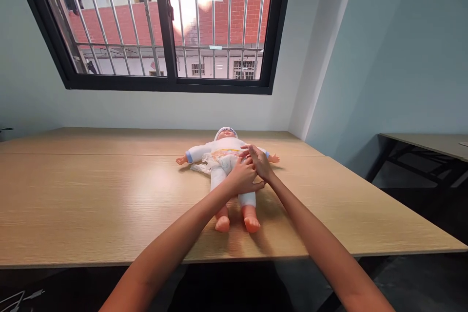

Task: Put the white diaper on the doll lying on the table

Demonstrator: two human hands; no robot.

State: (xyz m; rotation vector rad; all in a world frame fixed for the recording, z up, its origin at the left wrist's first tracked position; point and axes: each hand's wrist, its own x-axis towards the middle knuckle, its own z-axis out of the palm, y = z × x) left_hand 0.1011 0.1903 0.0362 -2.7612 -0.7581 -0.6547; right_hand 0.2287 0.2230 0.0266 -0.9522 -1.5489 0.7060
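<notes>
A baby doll (pixel 227 142) in a white outfit with blue cuffs and a knit cap lies on its back, its bare feet toward me. White lacy cloth (pixel 201 167) is bunched at its waist and spreads out on the left. My left hand (pixel 244 175) reaches across the doll's legs to its right-hand hip, fingers curled and thumb apart. Against the same hip, my right hand (pixel 259 162) bends its fingers over the doll's waist. The fingertips of both hands meet there, and what they pinch is hidden.
The doll rests on a light wooden table (pixel 109 204), whose front edge is close to me. A black-framed barred window (pixel 168 24) is in the wall behind. Another table (pixel 431 144) stands at the right. White cables (pixel 22 297) show at the lower left.
</notes>
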